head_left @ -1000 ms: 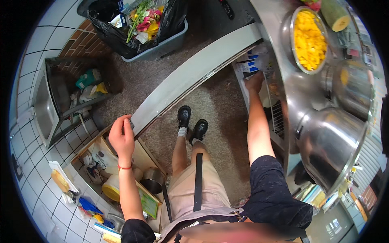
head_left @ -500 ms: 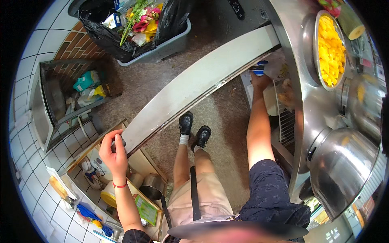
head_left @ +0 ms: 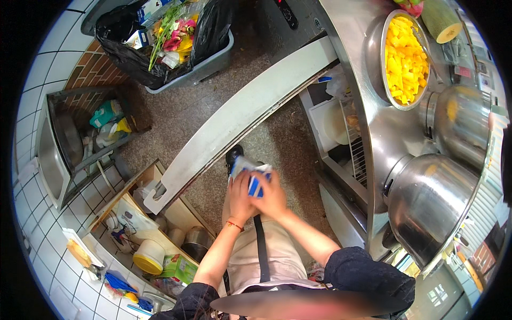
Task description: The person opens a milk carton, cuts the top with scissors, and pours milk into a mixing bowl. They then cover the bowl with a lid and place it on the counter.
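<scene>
Both hands meet in front of my body, over my legs, around a small blue-and-white package. My left hand is closed on its left side. The fingers of my right hand wrap its right side. Motion blurs the package and my fingers cover much of it, so its exact kind does not show. Beyond my hands the pale door of the under-counter fridge stands open, untouched by either hand. Inside the fridge, at the right, are a white container and a wire rack.
A steel counter on the right holds a bowl of yellow fruit chunks, a cut green melon and large steel domes. A lined bin stands far left. Nearer left, an open wooden cabinet contains tubs and a pot.
My left hand has let go of the fridge door's edge. My right hand has come out of the fridge with the blue-and-white package, and both hands now hold it.
</scene>
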{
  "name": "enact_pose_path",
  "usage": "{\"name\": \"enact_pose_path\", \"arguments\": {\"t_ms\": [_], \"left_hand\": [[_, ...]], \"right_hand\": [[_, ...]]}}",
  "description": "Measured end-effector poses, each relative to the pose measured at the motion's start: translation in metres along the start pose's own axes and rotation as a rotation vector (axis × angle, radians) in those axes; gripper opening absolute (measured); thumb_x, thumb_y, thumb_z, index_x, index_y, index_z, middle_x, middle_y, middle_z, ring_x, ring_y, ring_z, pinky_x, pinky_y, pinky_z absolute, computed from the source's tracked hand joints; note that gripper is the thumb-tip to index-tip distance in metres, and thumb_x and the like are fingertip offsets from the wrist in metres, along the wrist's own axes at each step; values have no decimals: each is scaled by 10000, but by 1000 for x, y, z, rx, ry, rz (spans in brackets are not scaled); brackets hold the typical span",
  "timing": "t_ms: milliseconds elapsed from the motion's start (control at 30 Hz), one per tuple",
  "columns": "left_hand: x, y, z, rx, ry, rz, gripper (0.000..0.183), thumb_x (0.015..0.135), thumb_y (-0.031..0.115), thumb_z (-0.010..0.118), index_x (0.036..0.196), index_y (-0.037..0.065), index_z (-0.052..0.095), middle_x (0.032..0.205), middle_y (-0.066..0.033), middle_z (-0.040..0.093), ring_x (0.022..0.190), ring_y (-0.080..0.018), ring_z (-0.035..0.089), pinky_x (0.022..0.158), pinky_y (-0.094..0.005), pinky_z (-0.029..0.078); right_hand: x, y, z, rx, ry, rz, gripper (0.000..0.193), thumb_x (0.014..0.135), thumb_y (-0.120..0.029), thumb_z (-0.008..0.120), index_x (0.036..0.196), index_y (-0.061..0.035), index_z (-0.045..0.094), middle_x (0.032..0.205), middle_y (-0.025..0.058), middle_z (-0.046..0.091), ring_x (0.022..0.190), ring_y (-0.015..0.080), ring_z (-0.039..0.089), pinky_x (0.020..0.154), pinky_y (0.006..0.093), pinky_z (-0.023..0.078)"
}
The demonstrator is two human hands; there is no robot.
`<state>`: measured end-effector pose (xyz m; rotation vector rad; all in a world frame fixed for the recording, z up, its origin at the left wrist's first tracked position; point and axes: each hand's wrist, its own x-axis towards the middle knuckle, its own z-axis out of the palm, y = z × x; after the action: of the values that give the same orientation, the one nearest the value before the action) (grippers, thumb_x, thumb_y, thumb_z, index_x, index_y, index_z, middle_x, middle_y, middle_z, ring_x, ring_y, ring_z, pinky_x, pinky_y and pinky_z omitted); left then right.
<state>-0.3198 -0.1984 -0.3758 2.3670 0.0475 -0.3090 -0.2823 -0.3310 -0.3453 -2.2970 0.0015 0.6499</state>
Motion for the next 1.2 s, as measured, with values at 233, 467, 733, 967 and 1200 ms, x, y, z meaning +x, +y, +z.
{"name": "enact_pose_path", "arguments": {"t_ms": [233, 467, 733, 967, 1200], "left_hand": [[-87, -72, -25, -158, 270, -382, 603, 664, 24, 711, 1248, 38, 560, 1111, -180, 634, 1054, -360, 621, 914, -418, 494], [-148, -146, -51, -9, 358, -563, 667, 637, -22, 699, 1280, -7, 526, 1190, -195, 604, 1100, -361, 597, 983, -407, 456], [-155, -174, -76, -177, 591, -714, 736, 709, -27, 760, 1372, -3, 441, 1292, -116, 538, 1142, -215, 549, 998, -332, 428], [-83, -157, -140, -194, 647, -645, 586, 774, -16, 733, 1308, -67, 495, 1242, -127, 598, 1083, -201, 584, 959, -318, 450], [31, -101, -224, -425, 745, -427, 585, 793, 87, 787, 1300, 2, 508, 1142, -69, 604, 1009, -148, 564, 875, -294, 473]], "right_hand": [[81, 36, -2, 298, -396, -111, 1050, 773, -411, 809, 1552, -76, 189, 1599, 193, 210, 1449, 343, 284, 1166, 439, 282], [320, 235, -85, -89, 623, 458, 726, 853, -339, 721, 1404, 1, 391, 1354, 245, 504, 1233, 375, 501, 1000, 456, 437], [378, 236, -111, -75, 594, 625, 785, 795, -436, 751, 1373, -6, 439, 1304, 239, 550, 1177, 376, 549, 949, 464, 469], [322, 235, -73, 117, 812, 504, 841, 745, -521, 778, 1346, -13, 481, 1260, 234, 591, 1129, 377, 591, 904, 472, 496], [77, 189, 11, 82, 503, 373, 627, 691, -263, 798, 1172, 31, 522, 1069, 257, 665, 1025, 407, 650, 880, 486, 505]]}}
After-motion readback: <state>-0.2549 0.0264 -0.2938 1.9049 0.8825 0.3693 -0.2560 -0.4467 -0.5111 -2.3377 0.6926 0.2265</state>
